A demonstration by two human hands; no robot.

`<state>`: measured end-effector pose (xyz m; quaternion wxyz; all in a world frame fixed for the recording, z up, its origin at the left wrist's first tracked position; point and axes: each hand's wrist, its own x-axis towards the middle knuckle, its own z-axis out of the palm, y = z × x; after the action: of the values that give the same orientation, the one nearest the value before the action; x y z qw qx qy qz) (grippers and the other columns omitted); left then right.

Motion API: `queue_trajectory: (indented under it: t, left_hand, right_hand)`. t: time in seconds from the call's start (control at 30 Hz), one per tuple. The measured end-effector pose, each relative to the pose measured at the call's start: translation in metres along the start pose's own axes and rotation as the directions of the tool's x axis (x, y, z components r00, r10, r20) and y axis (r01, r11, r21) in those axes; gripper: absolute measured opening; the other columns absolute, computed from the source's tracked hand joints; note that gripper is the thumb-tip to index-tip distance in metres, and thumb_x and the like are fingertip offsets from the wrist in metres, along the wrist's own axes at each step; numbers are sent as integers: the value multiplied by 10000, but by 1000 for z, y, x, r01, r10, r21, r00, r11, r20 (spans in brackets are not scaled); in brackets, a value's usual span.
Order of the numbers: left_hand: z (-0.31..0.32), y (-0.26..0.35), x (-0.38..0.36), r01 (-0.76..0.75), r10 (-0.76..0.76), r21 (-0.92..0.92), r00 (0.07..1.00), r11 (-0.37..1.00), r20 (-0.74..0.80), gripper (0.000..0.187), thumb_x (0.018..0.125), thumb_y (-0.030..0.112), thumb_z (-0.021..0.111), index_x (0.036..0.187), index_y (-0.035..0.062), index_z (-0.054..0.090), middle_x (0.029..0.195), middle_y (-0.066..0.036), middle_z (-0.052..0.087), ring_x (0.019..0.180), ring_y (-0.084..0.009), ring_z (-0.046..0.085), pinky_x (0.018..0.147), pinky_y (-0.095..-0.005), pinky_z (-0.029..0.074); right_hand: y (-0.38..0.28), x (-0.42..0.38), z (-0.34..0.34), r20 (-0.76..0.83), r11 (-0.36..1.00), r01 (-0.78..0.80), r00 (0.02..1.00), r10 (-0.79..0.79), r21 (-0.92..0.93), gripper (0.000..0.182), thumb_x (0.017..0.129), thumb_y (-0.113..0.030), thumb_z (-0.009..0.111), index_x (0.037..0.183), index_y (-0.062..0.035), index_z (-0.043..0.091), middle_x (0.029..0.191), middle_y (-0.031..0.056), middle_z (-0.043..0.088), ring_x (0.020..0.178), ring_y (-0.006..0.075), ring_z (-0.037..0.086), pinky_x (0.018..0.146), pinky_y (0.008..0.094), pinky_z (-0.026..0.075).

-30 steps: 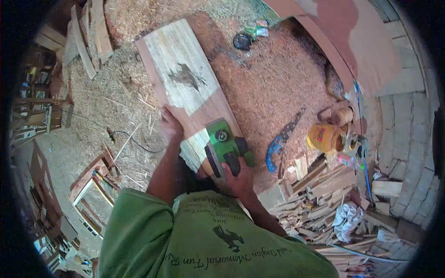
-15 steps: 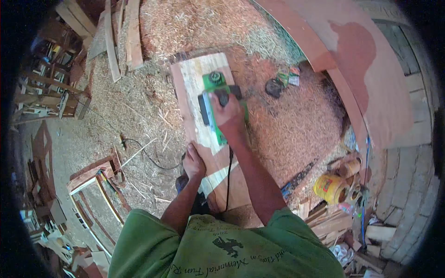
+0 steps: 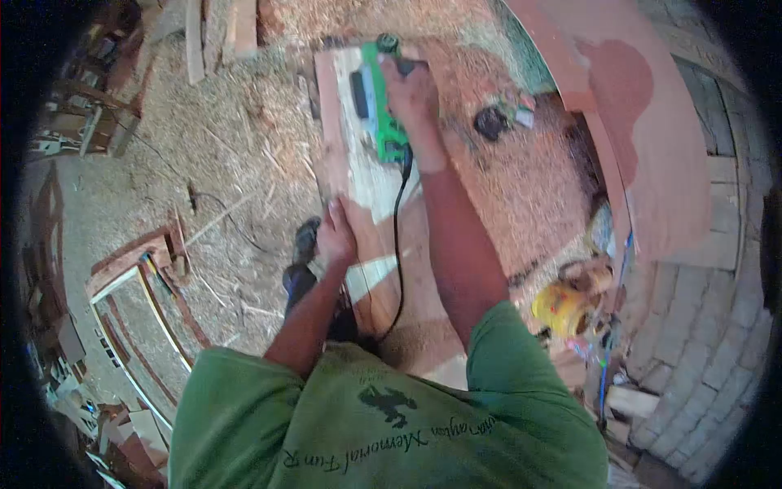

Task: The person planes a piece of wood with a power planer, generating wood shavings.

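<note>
A green electric planer (image 3: 392, 140) rests on the far part of a long wooden board (image 3: 368, 183). My right hand (image 3: 414, 96) is wrapped round the planer's handle, and its fingers are partly blurred. From the planer's near end a black cord (image 3: 397, 236) runs back over the board towards my body. My left hand (image 3: 335, 235) grips the board's left edge nearer to me, thumb on top and the other fingers mostly hidden. The board's face is partly pale and partly reddish brown.
Wood shavings (image 3: 236, 122) cover the floor around the board. A wooden frame (image 3: 134, 285) lies at left. On the right are a yellow container (image 3: 560, 308), a large reddish sheet (image 3: 652, 163) and a dark object (image 3: 491, 123). Planks (image 3: 242, 28) lie at the far left.
My right hand has pushed the planer forward along the board, away from my body. My left hand stays on the board's left edge. The whole view has shifted somewhat.
</note>
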<state>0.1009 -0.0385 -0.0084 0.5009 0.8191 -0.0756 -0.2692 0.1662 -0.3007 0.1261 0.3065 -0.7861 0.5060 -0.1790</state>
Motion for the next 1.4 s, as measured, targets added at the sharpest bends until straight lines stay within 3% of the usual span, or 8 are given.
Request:
queue_trajectory:
  t: [0.2,0.33,0.47,0.77,0.9,1.17,1.3,1.4]
  left_hand:
    - [15,-38,13,87,-31,-406,989,910,142,664,1066,551,402,1403,9,583,1297,-232,658,1196,-344,624,1026,-401,457]
    - [23,-55,28,141,-11,-587,976,797,218,629,1071,501,450,1381,-28,591,1282,-173,660,1161,-250,607,1035,-357,442]
    - [22,-46,24,110,-17,-605,987,788,158,632,1058,507,484,1353,-39,607,1255,-160,667,1141,-234,606,1027,-343,442]
    - [16,-43,12,265,-188,-587,964,765,190,616,1059,506,464,1203,-59,666,1069,-142,697,976,-239,637,898,-380,495]
    - [30,-74,26,129,-129,-426,991,896,29,611,1079,487,415,1114,-67,670,974,-207,686,920,-278,637,851,-418,491]
    - [12,-45,14,214,-194,-329,977,920,93,708,1053,571,400,1059,-75,689,906,-282,688,887,-386,655,847,-476,479]
    - [8,-30,7,304,-306,-204,952,931,25,626,1052,549,469,1020,-36,686,916,-96,683,861,-188,593,811,-354,483]
    - [16,-54,15,270,-253,-324,963,907,95,606,1063,518,466,1108,-41,696,979,-116,702,905,-200,614,861,-356,489]
  right_hand:
    - [67,-304,-70,38,971,-226,974,224,72,521,948,-434,686,1258,-17,641,1107,232,701,1047,394,674,921,466,520]
    - [122,-490,-99,57,929,-370,928,369,7,518,913,-390,746,1230,3,628,962,206,718,894,377,702,836,484,535]
    - [145,-549,-92,-18,893,-354,931,364,-276,454,915,-370,746,1145,8,644,896,206,717,855,379,708,784,473,540]
    - [47,-355,-81,83,924,-368,929,361,101,553,890,-455,756,1131,31,645,940,254,710,892,400,714,791,500,545]
    - [29,-239,-36,-28,987,-162,986,162,14,597,905,-507,716,1129,43,653,959,296,700,904,457,696,789,514,543]
    - [-33,-70,7,-60,1000,-18,998,17,-15,624,918,-530,674,1094,67,638,1026,346,679,972,505,671,835,563,532]
    - [-63,12,31,-25,998,33,999,-32,57,651,921,-562,651,1008,83,666,1018,356,673,977,512,664,829,560,534]
    - [-85,59,47,-48,1000,31,998,-31,4,674,919,-582,638,952,89,682,1018,362,672,980,526,658,827,564,534]
